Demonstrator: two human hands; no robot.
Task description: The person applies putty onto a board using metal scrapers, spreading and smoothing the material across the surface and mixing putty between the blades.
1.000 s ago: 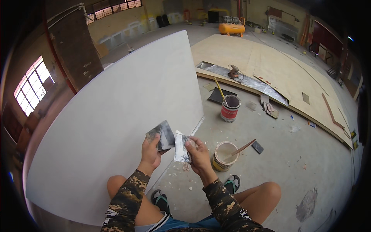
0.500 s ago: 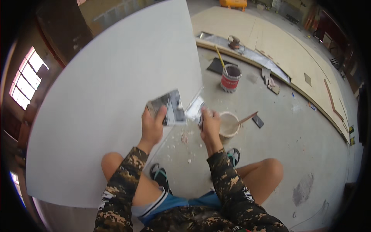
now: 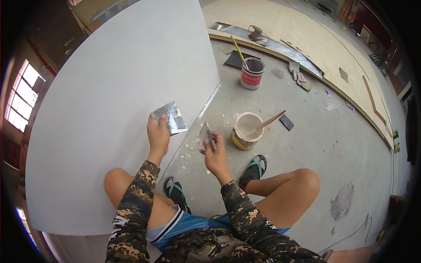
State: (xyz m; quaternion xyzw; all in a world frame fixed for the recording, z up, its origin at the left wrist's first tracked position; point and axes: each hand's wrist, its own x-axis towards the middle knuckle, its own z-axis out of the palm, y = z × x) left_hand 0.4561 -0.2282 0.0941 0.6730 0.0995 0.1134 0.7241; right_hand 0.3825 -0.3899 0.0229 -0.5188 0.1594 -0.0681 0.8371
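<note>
My left hand (image 3: 157, 138) is closed round a flat, square metal scraper (image 3: 175, 119) smeared with white paste, its thumb on top. My right hand (image 3: 215, 158) grips a putty knife (image 3: 209, 135), turned nearly edge-on, so little of its blade shows. Both tools are in the air, apart from each other, by the edge of a large white panel (image 3: 118, 83). To the right of the knife, a tub (image 3: 240, 142) of pale paste stands on the floor, with a brown stick (image 3: 272, 119) leaning in it.
Beyond the tub stands a red-labelled can (image 3: 251, 80) holding a yellow-handled tool (image 3: 237, 49). A dark sanding block (image 3: 286, 122) lies nearby. Plywood sheets (image 3: 315, 48) carry a power sander (image 3: 256, 32). Paste crumbs dot the floor by my sandalled feet (image 3: 258, 167).
Both hands have moved apart and slightly to the left. The putty knife has come away from the scraper and turned from blade-flat to nearly edge-on. My view has shifted a little.
</note>
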